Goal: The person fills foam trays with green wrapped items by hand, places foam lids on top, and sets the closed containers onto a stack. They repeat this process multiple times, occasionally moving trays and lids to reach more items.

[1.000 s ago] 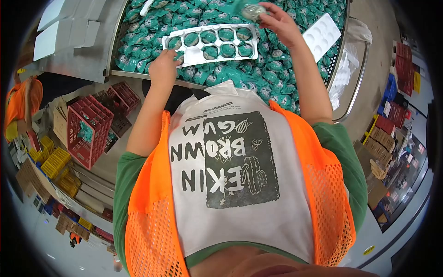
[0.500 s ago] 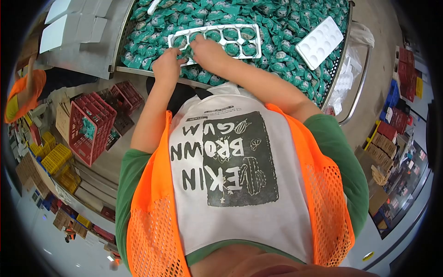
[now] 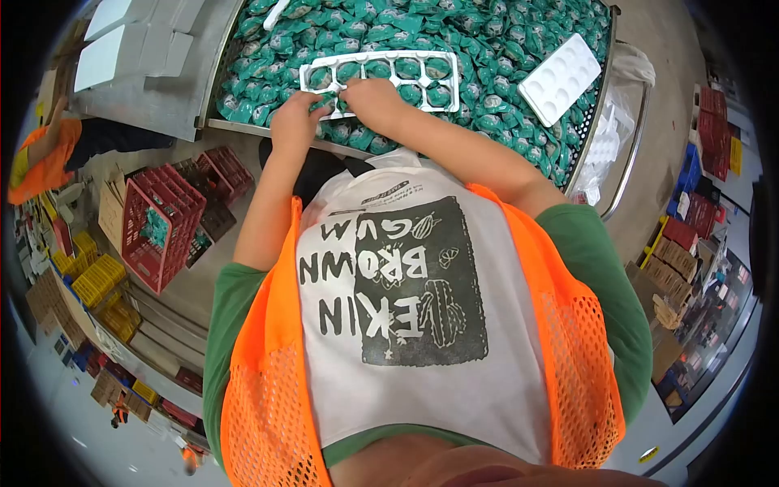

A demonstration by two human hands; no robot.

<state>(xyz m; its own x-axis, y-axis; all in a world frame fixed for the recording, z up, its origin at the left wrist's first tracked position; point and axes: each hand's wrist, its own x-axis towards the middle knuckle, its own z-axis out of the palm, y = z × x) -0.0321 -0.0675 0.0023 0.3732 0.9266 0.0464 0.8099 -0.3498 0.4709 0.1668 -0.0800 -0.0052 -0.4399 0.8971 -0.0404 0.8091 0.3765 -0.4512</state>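
A white moulded tray with two rows of round cells lies on a heap of green-wrapped round packets. Green packets sit in most of its cells. At the tray's near left corner, my left hand has thumb and fingers closed round a green packet. Close beside it, my right hand reaches over the near row, its fingers bent down at a cell with green wrapping showing below them. My fingers partly hide those near cells.
A second white tray rests upside down on the heap at the right. White boxes stand on the metal table at left. Red crates are on the floor. A person in an orange vest is at far left.
My right hand has drawn back from the tray's far row to its near row. My left hand remains at the near left corner. The view has shifted slightly.
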